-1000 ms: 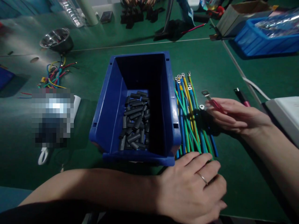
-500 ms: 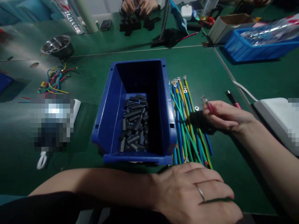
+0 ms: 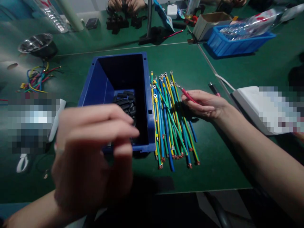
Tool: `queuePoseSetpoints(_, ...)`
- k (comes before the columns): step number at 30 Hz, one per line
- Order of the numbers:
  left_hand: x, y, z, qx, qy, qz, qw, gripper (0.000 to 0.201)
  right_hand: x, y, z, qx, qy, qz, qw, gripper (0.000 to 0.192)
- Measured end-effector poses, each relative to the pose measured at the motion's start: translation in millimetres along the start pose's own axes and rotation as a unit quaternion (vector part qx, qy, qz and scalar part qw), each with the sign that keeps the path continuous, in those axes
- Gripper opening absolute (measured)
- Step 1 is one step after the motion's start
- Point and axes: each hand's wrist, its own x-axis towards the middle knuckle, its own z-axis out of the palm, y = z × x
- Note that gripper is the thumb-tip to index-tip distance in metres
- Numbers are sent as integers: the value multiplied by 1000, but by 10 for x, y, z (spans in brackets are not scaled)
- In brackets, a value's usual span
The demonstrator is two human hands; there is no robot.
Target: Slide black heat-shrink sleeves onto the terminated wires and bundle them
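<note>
My right hand (image 3: 206, 105) pinches a red wire (image 3: 187, 94) with a metal ring terminal at its tip, just right of a bundle of blue, green and yellow wires (image 3: 169, 120) lying on the green table. My left hand (image 3: 92, 158) is raised close to the camera in front of the blue bin (image 3: 144, 104), its fingers loosely curled and its fingertips bunched; whether it holds anything cannot be told. The bin holds several short black tubes (image 3: 125, 102), partly hidden by that hand.
A metal bowl (image 3: 38, 44) and loose coloured wires (image 3: 35, 80) lie at the far left. A blue tray (image 3: 235, 44) and a cardboard box (image 3: 209, 22) stand at the back right. A white device (image 3: 251, 104) is at the right. Another person's hands (image 3: 125, 4) work at the far edge.
My left hand has lifted off the wire bundle's near end and swung left, up in front of the bin. The camera view has shifted right; my right hand still holds the red wire.
</note>
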Motion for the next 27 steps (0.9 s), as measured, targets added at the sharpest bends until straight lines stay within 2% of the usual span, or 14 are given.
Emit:
queuePoseSetpoints(1, 104, -54, -44, 58, 47, -25, 997, 28, 9, 3, -9, 4, -11, -4, 1000, 15)
queuePoseSetpoints(2, 200, -104, -60, 175, 47, -44, 982, 20, 20, 5, -16, 6, -20, -6, 1000, 14)
queuePoseSetpoints(3, 282, -149, -51, 242, 0, -48, 969, 19, 31, 6, -18, 6, -25, -9, 1000, 14)
queuePoseSetpoints(6, 422, -255, 65, 288, -227, -131, 921, 20, 53, 6, 7, -23, -16, -12, 1000, 15)
queuePoseSetpoints(8, 449, -311, 160, 290, -284, -146, 902, 15, 43, 21, 50, -49, 11, -35, 998, 21)
queuePoseSetpoints(12, 458, -384, 264, 298, -300, -160, 892, 11, -36, 120, 206, -102, 121, -138, 978, 27)
queuePoseSetpoints(16, 440, -395, 253, 268, -296, -147, 905, 5, -90, 246, 417, -218, 232, -218, 922, 20)
queuePoseSetpoints(18, 416, -388, 243, 244, -287, -144, 915, 8, -99, 280, 501, -324, 245, -256, 877, 16)
queuePoseSetpoints(19, 402, -384, 241, 235, -278, -143, 921, 10, -107, 287, 533, -390, 245, -289, 839, 13)
queuePoseSetpoints(20, 388, -380, 242, 227, -267, -143, 926, 10, -122, 287, 562, -460, 245, -329, 787, 10)
queuePoseSetpoints(23, 356, -380, 252, 213, -230, -151, 938, 14, -212, 264, 644, -629, 221, -439, 603, 14)
queuePoseSetpoints(24, 349, -387, 255, 207, -223, -152, 940, 17, -250, 254, 675, -659, 206, -459, 560, 16)
queuePoseSetpoints(25, 345, -398, 259, 201, -219, -154, 942, 20, -287, 245, 708, -677, 189, -472, 531, 17)
queuePoseSetpoints(27, 340, -434, 266, 183, -225, -153, 945, 22, -342, 236, 766, -692, 156, -489, 508, 19)
